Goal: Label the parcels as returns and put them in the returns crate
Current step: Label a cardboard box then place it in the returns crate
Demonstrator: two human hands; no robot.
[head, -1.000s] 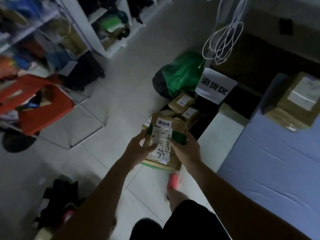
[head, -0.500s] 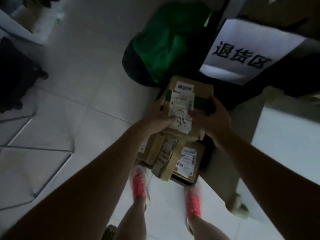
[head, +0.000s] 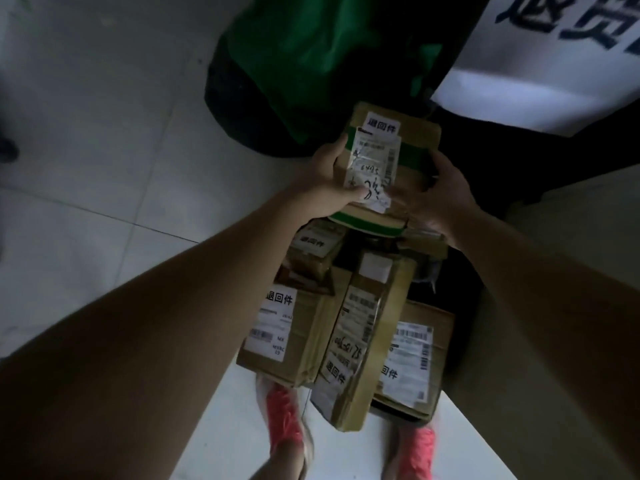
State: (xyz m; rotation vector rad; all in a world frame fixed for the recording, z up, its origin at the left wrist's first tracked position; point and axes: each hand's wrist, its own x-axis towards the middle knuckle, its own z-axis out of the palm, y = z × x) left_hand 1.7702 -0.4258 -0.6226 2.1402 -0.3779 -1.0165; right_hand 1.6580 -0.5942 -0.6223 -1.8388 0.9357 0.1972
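Upper centre of frame: parcel (head: pixel 417 133), returns label (head: pixel 382 127) affixed, gripped at either side by left hand (head: pixel 330 183) and right hand (head: pixel 446 197). Labelled parcels (head: pixel 298 327) lie heaped at lower centre. Advice: lower it flat, label up, then release both hands together.

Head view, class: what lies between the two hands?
A labelled cardboard parcel, gripped by the left hand and the right hand, seen in the head view.
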